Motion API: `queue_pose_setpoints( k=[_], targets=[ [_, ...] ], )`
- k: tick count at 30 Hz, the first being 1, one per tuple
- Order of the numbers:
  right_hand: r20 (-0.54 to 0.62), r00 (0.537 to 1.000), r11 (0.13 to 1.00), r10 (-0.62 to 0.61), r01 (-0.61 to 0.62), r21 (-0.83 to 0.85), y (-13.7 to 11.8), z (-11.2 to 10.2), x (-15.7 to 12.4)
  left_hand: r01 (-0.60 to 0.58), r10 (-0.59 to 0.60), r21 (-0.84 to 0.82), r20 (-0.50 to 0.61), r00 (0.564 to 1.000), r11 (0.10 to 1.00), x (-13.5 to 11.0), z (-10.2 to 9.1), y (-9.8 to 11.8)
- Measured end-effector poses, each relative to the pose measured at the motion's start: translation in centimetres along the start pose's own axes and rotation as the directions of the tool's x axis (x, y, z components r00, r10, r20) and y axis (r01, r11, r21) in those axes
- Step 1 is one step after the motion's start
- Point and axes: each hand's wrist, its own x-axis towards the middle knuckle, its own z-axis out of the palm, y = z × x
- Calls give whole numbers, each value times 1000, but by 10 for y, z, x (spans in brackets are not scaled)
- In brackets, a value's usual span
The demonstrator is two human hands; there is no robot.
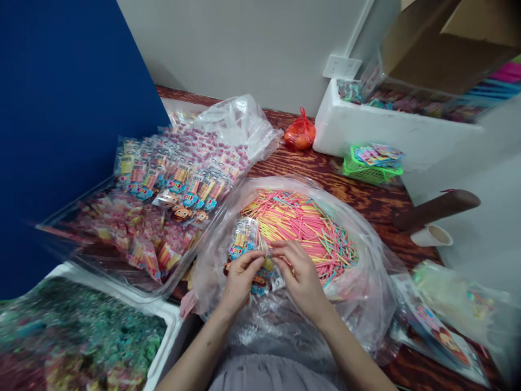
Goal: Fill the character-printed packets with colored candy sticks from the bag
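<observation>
My left hand (242,279) and my right hand (300,271) meet over the near edge of a large clear plastic bag (345,320). Between their fingertips is a small clear packet (267,264) with something yellow in it, and both hands pinch it. Thin candy sticks (297,225) in pink, yellow, blue and green fill the open bag. Just beyond my left hand, printed candy packets (243,236) lie on the bag's left side. My fingers partly cover the held packet, so its print is hard to read.
To the left, a clear tray (163,293) holds filled candy packets. Nearer stands a white foam box (163,331) of blurred colourful pieces. A red bag (300,132), a green basket (368,169), a paper cup (433,236) and a brown tube (439,209) stand beyond and right.
</observation>
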Motion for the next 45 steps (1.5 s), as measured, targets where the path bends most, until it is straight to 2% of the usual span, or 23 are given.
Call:
queue_pose_setpoints(
  k=[3, 8, 11, 14, 16, 19, 22, 27, 29, 34, 37, 39, 42, 43, 44, 45],
  targets=[
    [0, 1000, 999, 29, -29, 24, -2, -4, 2, -5, 4, -33, -11, 1000, 999, 1, -1, -1],
    [141, 988, 997, 68, -70, 10, 0, -14, 11, 47, -43, -125, 36, 998, 991, 4, 2, 1],
    [119, 990, 995, 77, -84, 55, 1, -17, 15, 104, -87, -110, 154, 984, 988, 2, 3, 9],
    [120, 988, 982, 97, -115, 148, 1, -16, 14, 111, -105, -2, 308, 946, 994, 1, 4, 15],
    [144, 978, 950, 151, -183, 252, 1, -15, 12, 92, -106, 59, 338, 935, 994, 2, 4, 17],
    [69, 955, 864, 288, -290, 411, 7, -16, 8, 57, -77, 79, 271, 960, 995, 3, 3, 17],
    [-7, 922, 814, 387, -338, 473, 20, -19, 5, 49, -59, 62, 174, 983, 997, 5, -1, 14],
    [75, 891, 788, 447, -433, 437, 49, -19, -1, 89, -89, 9, 50, 995, 996, 10, -14, 8],
    [106, 885, 781, 452, -451, 433, 59, -17, -3, 68, -68, 27, -5, 998, 997, 17, -18, 11],
    [102, 888, 826, 448, -455, 331, 74, -12, -5, -114, 128, 196, -59, 990, 974, 50, -29, 21],
    [80, 902, 878, 424, -432, 206, 78, -15, -4, -196, 289, 427, -164, 943, 883, 59, -36, 17],
    [65, 909, 903, 412, -417, 104, 81, -20, -5, -177, 361, 583, -214, 908, 793, 50, -37, 15],
    [13, 925, 924, 379, -378, -67, 87, -29, -4, -198, 439, 694, -187, 879, 692, 20, -26, 27],
    [-2, 936, 927, 352, -349, -140, 89, -32, -2, -229, 444, 681, -157, 882, 695, 7, -18, 36],
    [-10, 949, 925, 315, -309, -222, 92, -34, 1, -267, 414, 625, -100, 905, 733, -6, -8, 46],
    [-10, 962, 913, 271, -261, -312, 96, -35, 6, -289, 338, 511, -4, 941, 809, -20, 4, 57]
  ],
)
